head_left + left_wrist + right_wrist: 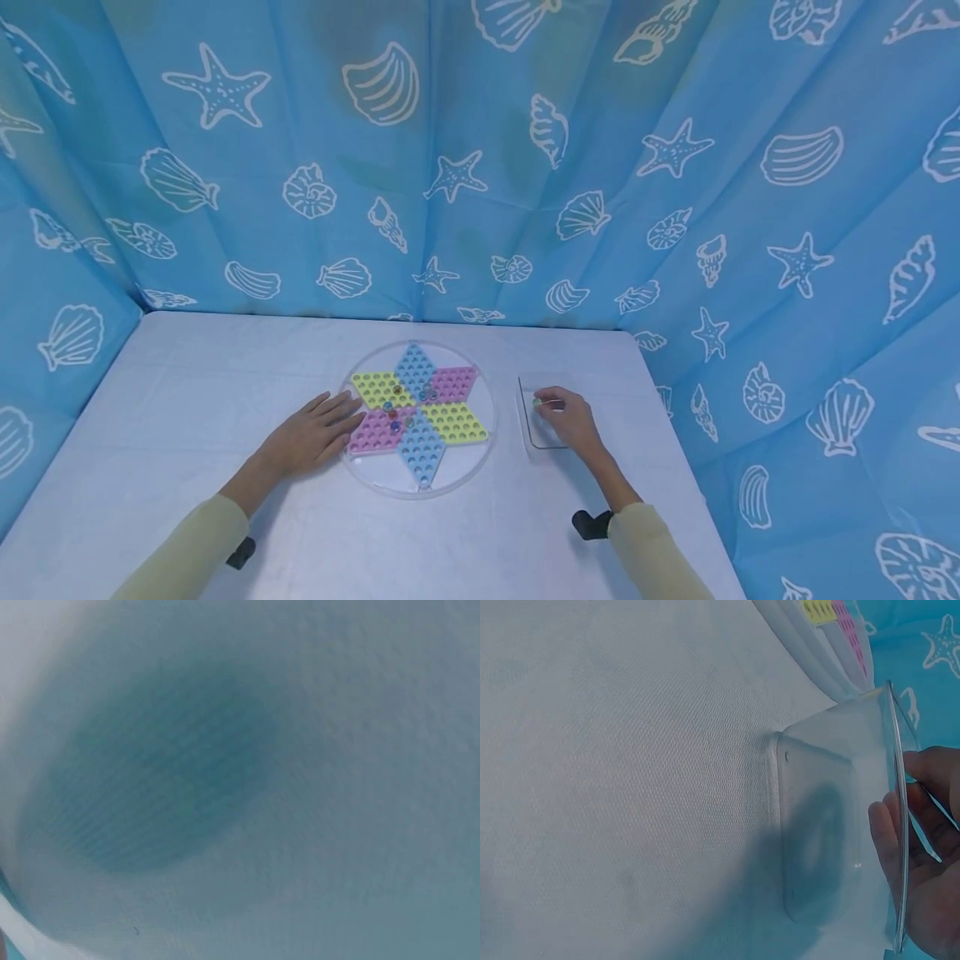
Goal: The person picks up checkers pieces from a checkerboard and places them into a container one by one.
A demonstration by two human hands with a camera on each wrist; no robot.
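In the head view my right hand point(567, 419) pinches a small greenish marble point(537, 402) between thumb and fingertips. It hovers at the rim of a clear rectangular container point(527, 425). The right wrist view has the hand point(930, 847) at the clear container's point(832, 739) open top, other fingers loosely bent. My left hand point(311, 435) lies palm down with extended fingers at the left edge of a round Chinese checkers board point(468, 467). Several marbles point(393, 415) sit in holes near the board's middle. The left wrist view holds only shadowed white cloth point(337, 825).
The board's star has pink, yellow and blue points. A white cloth point(360, 550) covers the table, and the container stands to the board's right. Blue curtains point(480, 167) with white shell and starfish prints hang behind and at both sides.
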